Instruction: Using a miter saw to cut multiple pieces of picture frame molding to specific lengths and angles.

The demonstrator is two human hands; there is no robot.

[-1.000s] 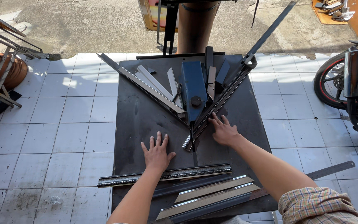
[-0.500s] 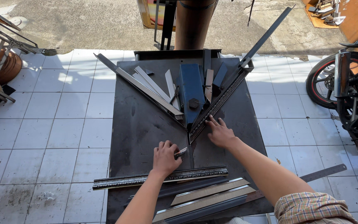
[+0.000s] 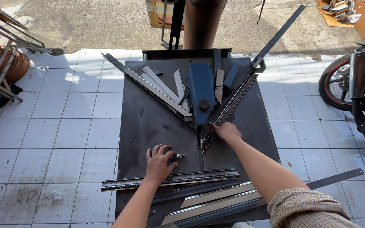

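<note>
On the dark table, our left hand curls its fingers around 1 small offcut, just left of the cutter's V point. Our right hand lies flat, fingers together, pressing the ornate moulding strip against the right fence. Step, we judge: clearing the cut piece. Next calls for keeping the strip pinned.

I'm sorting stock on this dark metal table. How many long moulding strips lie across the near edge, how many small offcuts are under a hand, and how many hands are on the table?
Moulding strips across the near edge: 4
Small offcut at the left hand: 1
Hands, with the right hand: 2
Total: 7
</note>
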